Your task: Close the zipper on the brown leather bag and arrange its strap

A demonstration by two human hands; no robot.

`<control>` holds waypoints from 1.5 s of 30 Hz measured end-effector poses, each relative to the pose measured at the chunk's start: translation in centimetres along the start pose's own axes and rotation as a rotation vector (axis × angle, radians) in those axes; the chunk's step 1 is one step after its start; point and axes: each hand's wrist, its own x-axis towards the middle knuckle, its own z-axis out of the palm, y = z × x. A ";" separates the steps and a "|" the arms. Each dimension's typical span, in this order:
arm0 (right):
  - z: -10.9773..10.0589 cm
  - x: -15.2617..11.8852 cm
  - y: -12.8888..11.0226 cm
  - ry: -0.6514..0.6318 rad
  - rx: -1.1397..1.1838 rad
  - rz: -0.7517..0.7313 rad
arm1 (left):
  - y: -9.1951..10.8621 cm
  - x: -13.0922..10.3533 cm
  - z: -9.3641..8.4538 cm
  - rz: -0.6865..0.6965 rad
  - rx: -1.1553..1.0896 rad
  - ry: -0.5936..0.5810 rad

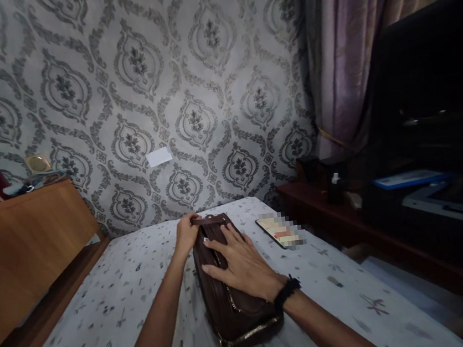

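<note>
A dark brown leather bag (217,303) with gold-coloured zips lies on the patterned white sheet (145,294). My left hand (187,233) is closed at the bag's far left end, its fingers curled on a brown strap (209,220) there. Across the bag's top rests my right hand (241,261), flat with the fingers spread and a ring on one finger. A black band (286,292) circles the right wrist. The near zip (253,333) runs along the bag's front edge.
A phone (275,232), its screen partly pixelated, lies right of the bag. A wooden headboard (34,240) stands at left. On the right, a dark red shelf (305,201) holds a small bottle (335,188) and a blue-edged item (410,179). Patterned wallpaper covers the wall behind.
</note>
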 end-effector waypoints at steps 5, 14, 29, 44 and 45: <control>0.2 0.0 0.0 0.026 -0.004 0.000 | -0.2 0.7 -0.9 0.000 -0.005 -0.025; 0.4 0.0 0.2 0.036 -0.010 -0.014 | 0.3 0.3 -0.8 0.012 -0.084 -0.043; 0.0 0.0 1.9 0.075 0.074 -0.001 | 1.4 -3.9 -0.8 0.102 -0.337 0.031; 1.7 0.3 4.0 0.110 0.283 0.045 | 3.0 -4.9 1.5 0.069 -0.113 0.185; 1.7 0.3 4.1 0.118 0.286 0.040 | 3.2 -4.9 1.4 0.074 -0.096 0.186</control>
